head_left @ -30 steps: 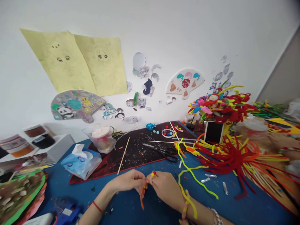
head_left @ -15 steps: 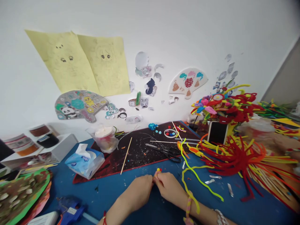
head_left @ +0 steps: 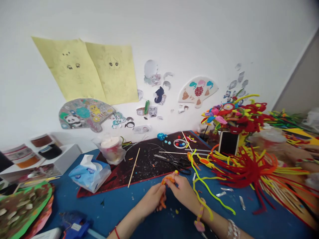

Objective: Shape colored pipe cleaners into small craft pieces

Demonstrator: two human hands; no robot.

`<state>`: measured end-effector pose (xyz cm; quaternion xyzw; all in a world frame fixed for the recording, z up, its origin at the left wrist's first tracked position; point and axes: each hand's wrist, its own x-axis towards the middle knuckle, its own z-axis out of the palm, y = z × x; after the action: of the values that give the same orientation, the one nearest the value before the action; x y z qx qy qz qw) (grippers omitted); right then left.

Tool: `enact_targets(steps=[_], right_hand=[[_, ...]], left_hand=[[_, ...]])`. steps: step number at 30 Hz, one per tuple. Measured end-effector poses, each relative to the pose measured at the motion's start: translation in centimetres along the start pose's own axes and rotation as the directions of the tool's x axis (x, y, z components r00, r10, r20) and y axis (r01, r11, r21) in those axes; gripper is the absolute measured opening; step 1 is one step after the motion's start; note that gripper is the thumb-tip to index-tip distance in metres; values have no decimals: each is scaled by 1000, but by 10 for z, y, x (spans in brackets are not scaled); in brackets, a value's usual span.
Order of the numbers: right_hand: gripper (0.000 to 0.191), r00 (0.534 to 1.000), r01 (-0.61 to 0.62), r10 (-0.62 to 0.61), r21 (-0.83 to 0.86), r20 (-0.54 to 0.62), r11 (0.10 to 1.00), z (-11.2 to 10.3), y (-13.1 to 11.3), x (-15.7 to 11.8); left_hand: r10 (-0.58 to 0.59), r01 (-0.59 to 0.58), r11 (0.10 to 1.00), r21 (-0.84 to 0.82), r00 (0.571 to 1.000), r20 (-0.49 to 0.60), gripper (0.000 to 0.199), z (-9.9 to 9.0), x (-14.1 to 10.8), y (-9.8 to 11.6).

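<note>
**White wall and blue table: two hands work an orange pipe cleaner**

Behind the table (head_left: 122, 202), a white wall (head_left: 159, 26) carries pasted drawings and painted fans. Clock directions are read from the hands, with the wall at twelve o'clock. The orange pipe cleaner (head_left: 168, 179) lies at the centre, above the near part of the table. The fingers of the left hand (head_left: 154, 198) are curled and grasp its lower part; those of the right hand (head_left: 183, 188) pinch its bent upper part. Black-handled scissors (head_left: 183, 162) rest at one o'clock, a smartphone (head_left: 228, 142) stands at two, and red pipe cleaners (head_left: 249, 172) spread between two and three. A wooden stick (head_left: 134, 167) lies at ten o'clock, a tissue pack (head_left: 89, 174) between nine and ten, and a blue glue gun (head_left: 76, 226) between eight and nine.
</note>
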<state>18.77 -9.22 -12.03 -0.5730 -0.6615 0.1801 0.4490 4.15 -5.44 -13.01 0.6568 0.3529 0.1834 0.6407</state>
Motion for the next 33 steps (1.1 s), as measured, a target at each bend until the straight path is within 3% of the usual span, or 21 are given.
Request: enact_targets(steps=[6,9,12,16,21,24,29,31,33], right_hand=[[36,987,146,-160,-293,-23,945,1,13,-2],[36,981,187,-192,-381,25,905,-1,17,-2],[27,992,126,-126,-219,10,968,-5,13,2],[23,997,70,-70,39,11,997,-8,8,7],[25,973,229,-229,-3,-24,973,-6,7,1],[23,991,135,-134,65,-22,989,-7,3,1],[25,991,-47,16,233,134,971,-10,-4,5],[25,983,-119,60,350,174,929,-8,-3,5],[25,962,-247,137,533,237,809,-4,-1,4]], left_hand=[[-91,128,915,-383,989,112,31,7,-2,-1],[-126,211,884,-417,967,222,26,7,-6,5],[-85,219,841,-495,957,278,24,4,-6,6],[-86,213,833,-511,962,260,18,2,-3,2],[-120,247,850,-464,951,287,16,3,-3,3],[-104,207,858,-471,966,236,23,5,-3,4],[-17,40,884,-466,998,54,33,12,2,-3],[-18,22,918,-397,1000,14,35,15,3,-5],[-39,37,951,-308,999,-3,38,16,1,-4]])
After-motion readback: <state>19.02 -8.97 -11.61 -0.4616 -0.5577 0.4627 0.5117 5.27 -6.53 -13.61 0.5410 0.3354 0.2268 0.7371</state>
